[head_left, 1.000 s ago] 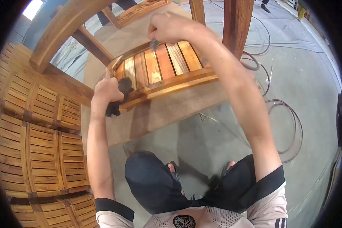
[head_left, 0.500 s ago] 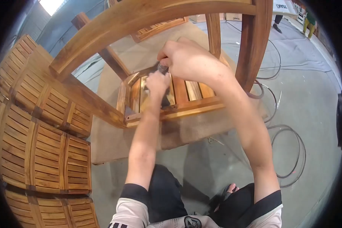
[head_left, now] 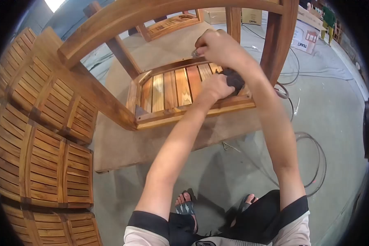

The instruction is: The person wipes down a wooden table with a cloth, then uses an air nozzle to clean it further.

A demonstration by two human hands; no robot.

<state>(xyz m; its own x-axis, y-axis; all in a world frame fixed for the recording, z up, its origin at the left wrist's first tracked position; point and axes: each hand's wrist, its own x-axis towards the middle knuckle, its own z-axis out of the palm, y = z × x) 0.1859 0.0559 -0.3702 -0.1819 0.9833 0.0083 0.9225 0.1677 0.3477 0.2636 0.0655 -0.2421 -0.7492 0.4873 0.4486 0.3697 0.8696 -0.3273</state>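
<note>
An upturned wooden chair (head_left: 183, 88) stands before me, its slatted seat lying low and its legs and curved rail rising around my arms. My left hand (head_left: 216, 86) is closed on a dark tool (head_left: 233, 82) at the right end of the slats; the tool's exact kind is hidden by the hand and the right forearm. My right hand (head_left: 220, 46) is above the far edge of the seat, its fingers curled around a small shiny piece (head_left: 196, 53) that sticks out at the left. I cannot tell what that piece is.
The chair rests on a brown-covered table (head_left: 123, 158). Stacked slatted wooden furniture (head_left: 41, 164) rises close on the left. Coiled hose (head_left: 322, 164) lies on the floor at right. Cardboard boxes (head_left: 305, 37) and a person (head_left: 329, 22) are at the back right.
Both hands, together over the left slats before, have moved right and come apart. My left hand carried the dark tool to the right end of the seat. The view has shifted slightly.
</note>
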